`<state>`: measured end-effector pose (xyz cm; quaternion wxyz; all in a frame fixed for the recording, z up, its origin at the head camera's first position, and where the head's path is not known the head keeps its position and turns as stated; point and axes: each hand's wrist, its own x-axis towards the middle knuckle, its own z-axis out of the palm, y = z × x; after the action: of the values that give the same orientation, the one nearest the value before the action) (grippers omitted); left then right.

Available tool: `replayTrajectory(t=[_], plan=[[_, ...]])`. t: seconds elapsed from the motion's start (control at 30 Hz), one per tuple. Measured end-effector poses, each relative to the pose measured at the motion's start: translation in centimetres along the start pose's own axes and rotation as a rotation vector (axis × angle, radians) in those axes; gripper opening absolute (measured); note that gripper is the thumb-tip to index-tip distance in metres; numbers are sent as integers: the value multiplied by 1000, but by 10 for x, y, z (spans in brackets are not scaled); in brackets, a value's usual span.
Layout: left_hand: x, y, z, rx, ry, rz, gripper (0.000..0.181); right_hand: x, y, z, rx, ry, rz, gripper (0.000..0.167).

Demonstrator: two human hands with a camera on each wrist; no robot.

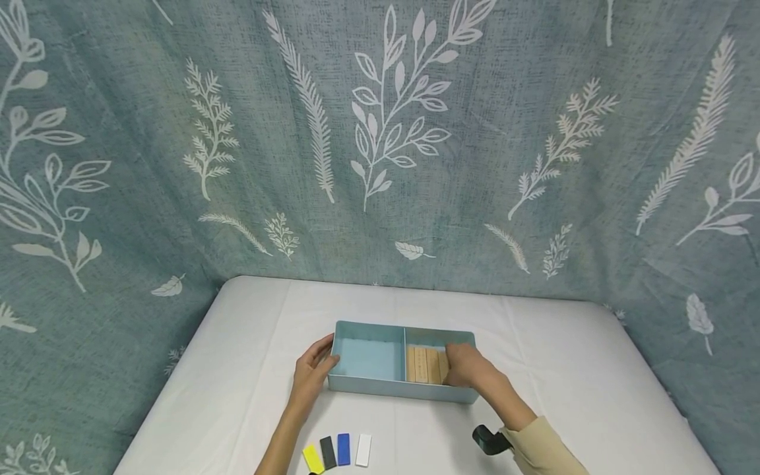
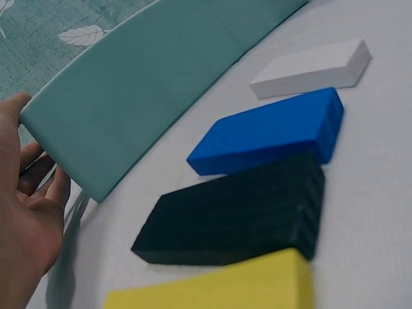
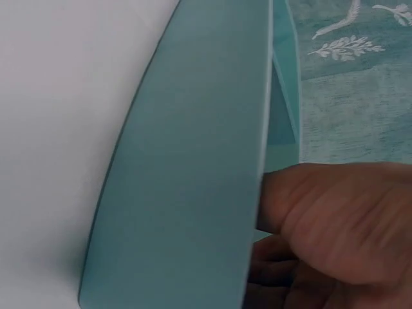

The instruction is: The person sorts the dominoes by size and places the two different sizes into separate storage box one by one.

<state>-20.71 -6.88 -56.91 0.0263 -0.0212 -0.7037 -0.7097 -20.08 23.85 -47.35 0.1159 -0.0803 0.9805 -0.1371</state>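
Note:
A blue-green two-part box (image 1: pixel 402 389) lies across the white table. My left hand (image 1: pixel 311 376) grips its left end, thumb over the rim and fingers against the outside; the left wrist view shows this hand (image 2: pixel 32 212) at the box's corner (image 2: pixel 122 96). Inside the right compartment, several wooden blocks (image 1: pixel 421 365) stand side by side. My right hand (image 1: pixel 472 367) reaches in and pinches the rightmost block (image 1: pixel 443 365) between thumb and fingers, partly covering it. In the right wrist view the box wall (image 3: pixel 187 154) hides the fingertips of this hand (image 3: pixel 341 225).
Nearer the front edge lie a yellow block (image 1: pixel 313 458), a black block (image 1: pixel 328 452), a blue block (image 1: pixel 344 449) and a white block (image 1: pixel 364 450). The left compartment (image 1: pixel 369 351) holds nothing. Behind the table hangs a leaf-patterned green cloth (image 1: pixel 463 198).

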Motion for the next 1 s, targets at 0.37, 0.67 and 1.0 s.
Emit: replayTrajectory(t=[0.37,0.67,1.0], plan=[[0,-1,-3,-29,-9,0,49,-4,-4,-11,73,65,-2,75],[-1,1,-3,-7,-22,-14,50,-18,16,-28,247,206,-45,72],[-1,5,-1,-1,-15,-4,50,-32,42,-41,306,437,25,64]])
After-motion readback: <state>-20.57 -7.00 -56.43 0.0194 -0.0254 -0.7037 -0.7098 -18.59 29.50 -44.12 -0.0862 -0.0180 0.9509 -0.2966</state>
